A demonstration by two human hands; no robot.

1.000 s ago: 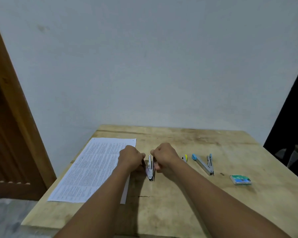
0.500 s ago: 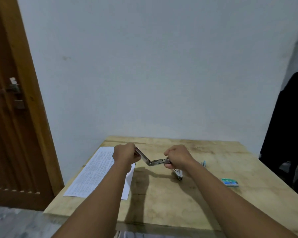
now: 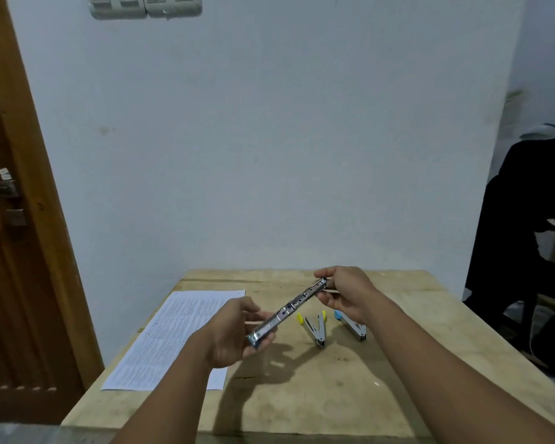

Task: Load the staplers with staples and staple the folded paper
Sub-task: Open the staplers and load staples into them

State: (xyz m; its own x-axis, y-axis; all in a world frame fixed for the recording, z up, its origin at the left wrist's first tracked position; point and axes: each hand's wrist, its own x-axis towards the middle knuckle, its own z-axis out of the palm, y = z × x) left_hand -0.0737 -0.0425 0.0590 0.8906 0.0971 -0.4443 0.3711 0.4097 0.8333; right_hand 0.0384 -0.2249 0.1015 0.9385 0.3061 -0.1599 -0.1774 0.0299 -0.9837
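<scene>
Early yet, I judge: the left hand [image 3: 234, 331] and right hand [image 3: 345, 294] each pinch an end of the stapler [image 3: 290, 306] swung open above the middle of the desk [image 3: 302, 398], the yellow-tipped stapler [image 3: 315, 330] and blue-tipped stapler [image 3: 353, 326] wait behind, and the paper [image 3: 173, 334] lies flat along the left edge, seemingly unstapled

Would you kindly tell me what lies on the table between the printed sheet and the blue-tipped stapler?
The yellow-tipped stapler, splayed open in a V, lies between the printed sheet and the blue-tipped stapler; the head view shows it.
</scene>
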